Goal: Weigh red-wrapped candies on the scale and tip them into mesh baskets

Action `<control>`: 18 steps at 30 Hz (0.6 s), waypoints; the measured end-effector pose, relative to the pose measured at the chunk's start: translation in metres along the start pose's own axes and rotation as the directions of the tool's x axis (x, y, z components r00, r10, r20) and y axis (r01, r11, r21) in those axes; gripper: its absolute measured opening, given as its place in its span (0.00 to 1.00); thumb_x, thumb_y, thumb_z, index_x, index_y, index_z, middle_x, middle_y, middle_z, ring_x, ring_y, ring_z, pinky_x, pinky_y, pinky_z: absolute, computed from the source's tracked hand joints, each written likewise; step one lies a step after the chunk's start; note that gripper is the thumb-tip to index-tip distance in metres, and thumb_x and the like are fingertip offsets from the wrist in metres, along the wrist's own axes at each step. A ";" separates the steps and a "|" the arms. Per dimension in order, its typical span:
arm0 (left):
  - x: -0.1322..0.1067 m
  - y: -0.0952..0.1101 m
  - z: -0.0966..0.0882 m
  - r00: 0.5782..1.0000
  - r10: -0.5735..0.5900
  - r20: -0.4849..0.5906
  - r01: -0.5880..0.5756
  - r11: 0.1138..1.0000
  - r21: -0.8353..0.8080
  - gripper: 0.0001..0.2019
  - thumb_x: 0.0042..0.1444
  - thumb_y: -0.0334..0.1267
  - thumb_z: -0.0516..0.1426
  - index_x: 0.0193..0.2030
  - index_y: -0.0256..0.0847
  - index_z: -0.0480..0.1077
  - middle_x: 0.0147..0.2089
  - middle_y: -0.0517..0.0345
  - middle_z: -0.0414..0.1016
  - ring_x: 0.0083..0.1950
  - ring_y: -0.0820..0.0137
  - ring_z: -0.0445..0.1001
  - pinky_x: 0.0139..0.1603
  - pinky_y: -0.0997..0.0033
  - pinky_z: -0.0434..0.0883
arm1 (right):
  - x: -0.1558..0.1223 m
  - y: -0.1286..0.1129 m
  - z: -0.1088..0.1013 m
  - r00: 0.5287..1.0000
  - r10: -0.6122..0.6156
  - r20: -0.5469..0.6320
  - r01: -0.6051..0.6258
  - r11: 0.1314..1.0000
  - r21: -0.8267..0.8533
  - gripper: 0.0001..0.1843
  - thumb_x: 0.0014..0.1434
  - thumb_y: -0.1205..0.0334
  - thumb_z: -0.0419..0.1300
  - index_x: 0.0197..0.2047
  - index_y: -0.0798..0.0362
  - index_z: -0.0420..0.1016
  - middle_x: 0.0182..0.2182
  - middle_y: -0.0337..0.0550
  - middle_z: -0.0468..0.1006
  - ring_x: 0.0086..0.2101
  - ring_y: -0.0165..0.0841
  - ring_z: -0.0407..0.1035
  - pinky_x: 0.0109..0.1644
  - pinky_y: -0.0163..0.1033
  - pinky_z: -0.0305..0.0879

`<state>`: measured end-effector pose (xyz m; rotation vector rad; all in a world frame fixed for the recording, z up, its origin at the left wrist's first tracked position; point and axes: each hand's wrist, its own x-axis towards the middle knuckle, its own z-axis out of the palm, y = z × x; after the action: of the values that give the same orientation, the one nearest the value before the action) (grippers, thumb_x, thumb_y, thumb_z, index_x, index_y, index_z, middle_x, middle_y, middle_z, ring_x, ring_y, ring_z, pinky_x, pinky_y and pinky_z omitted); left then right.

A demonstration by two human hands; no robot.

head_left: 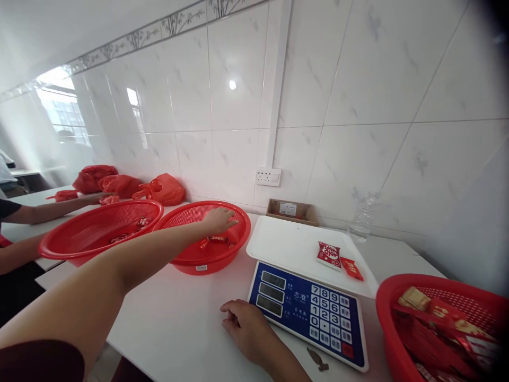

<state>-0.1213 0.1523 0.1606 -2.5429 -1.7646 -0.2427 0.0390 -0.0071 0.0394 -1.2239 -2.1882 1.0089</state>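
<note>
My left hand (220,219) reaches over a red plastic basket (201,263), its fingers stretched out and slightly apart above the far right side. A few small wrapped packets (217,240) lie in the bottom of that basket. Beside the blue front panel of a digital scale (302,313), my right hand (248,329) rests on the white table, loosely curled with fingers apart and nothing visible in it. Two red packets, a larger one (329,254) and a smaller one (352,269), lie on the scale's white tray (286,239).
At right stands a red basket (384,313) with several packets. Another red basket (99,249) is at left, near a co-worker's arms (51,210). Red plastic bags (165,189), a cardboard box (292,211) and a clear bottle (363,217) line the wall. A small brown object (317,358) lies before the scale.
</note>
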 end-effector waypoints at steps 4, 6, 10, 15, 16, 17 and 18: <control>0.011 0.058 0.011 0.976 0.217 -0.017 -0.217 0.973 -0.077 0.23 0.62 0.50 0.45 0.58 0.39 0.59 0.59 0.47 0.61 0.60 0.61 0.59 0.57 0.61 0.59 | 0.000 -0.001 -0.002 1.000 -0.012 -0.006 0.012 1.000 -0.001 0.15 0.55 0.66 0.54 0.45 0.53 0.75 0.37 0.44 0.76 0.37 0.32 0.69 0.44 0.34 0.62; 0.017 0.095 0.018 0.942 0.337 0.014 -0.333 0.935 -0.119 0.24 0.61 0.51 0.46 0.60 0.41 0.57 0.61 0.49 0.60 0.61 0.62 0.58 0.58 0.63 0.58 | 0.000 -0.001 -0.003 1.000 -0.013 -0.010 0.013 1.000 -0.008 0.16 0.54 0.66 0.55 0.45 0.53 0.75 0.37 0.44 0.77 0.37 0.32 0.69 0.44 0.34 0.62; 0.025 0.164 0.033 0.863 0.503 0.046 -0.487 0.853 -0.189 0.28 0.60 0.54 0.45 0.63 0.40 0.52 0.63 0.50 0.57 0.63 0.64 0.55 0.61 0.67 0.55 | -0.001 0.000 -0.002 1.000 -0.006 -0.013 0.007 1.000 0.008 0.16 0.53 0.66 0.55 0.45 0.53 0.75 0.36 0.43 0.77 0.36 0.31 0.69 0.43 0.33 0.61; 0.033 0.225 0.050 0.824 0.556 0.103 -0.529 0.822 -0.211 0.38 0.54 0.63 0.45 0.65 0.41 0.49 0.65 0.44 0.52 0.64 0.55 0.52 0.59 0.54 0.57 | -0.001 0.000 -0.001 1.000 0.010 -0.001 -0.010 0.999 0.050 0.16 0.52 0.67 0.57 0.45 0.53 0.75 0.35 0.43 0.77 0.35 0.31 0.69 0.41 0.33 0.61; 0.035 0.232 0.053 0.827 0.551 0.109 -0.528 0.829 -0.185 0.38 0.53 0.64 0.45 0.64 0.44 0.50 0.64 0.45 0.52 0.64 0.54 0.51 0.58 0.51 0.57 | -0.001 0.000 -0.001 1.000 0.007 0.003 -0.007 0.999 0.051 0.16 0.52 0.67 0.56 0.45 0.53 0.75 0.34 0.42 0.77 0.34 0.31 0.69 0.40 0.33 0.61; 0.037 0.239 0.056 0.831 0.545 0.112 -0.527 0.836 -0.153 0.36 0.52 0.65 0.44 0.63 0.46 0.53 0.64 0.46 0.53 0.64 0.54 0.52 0.57 0.49 0.58 | -0.001 -0.001 -0.001 1.000 0.004 0.004 -0.004 0.999 0.050 0.16 0.52 0.67 0.56 0.45 0.52 0.75 0.33 0.42 0.77 0.34 0.31 0.69 0.39 0.33 0.61; 0.039 0.244 0.058 0.836 0.537 0.112 -0.525 0.843 -0.120 0.35 0.52 0.65 0.43 0.61 0.48 0.56 0.62 0.48 0.55 0.62 0.54 0.54 0.56 0.49 0.59 | -0.001 -0.002 -0.002 1.000 0.002 0.001 -0.002 0.999 0.045 0.16 0.53 0.67 0.55 0.44 0.52 0.75 0.33 0.42 0.77 0.33 0.32 0.69 0.38 0.33 0.60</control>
<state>0.1259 0.1089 0.1232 -3.0462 -1.0122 -0.1154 0.0402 -0.0079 0.0419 -1.2064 -2.1537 1.0541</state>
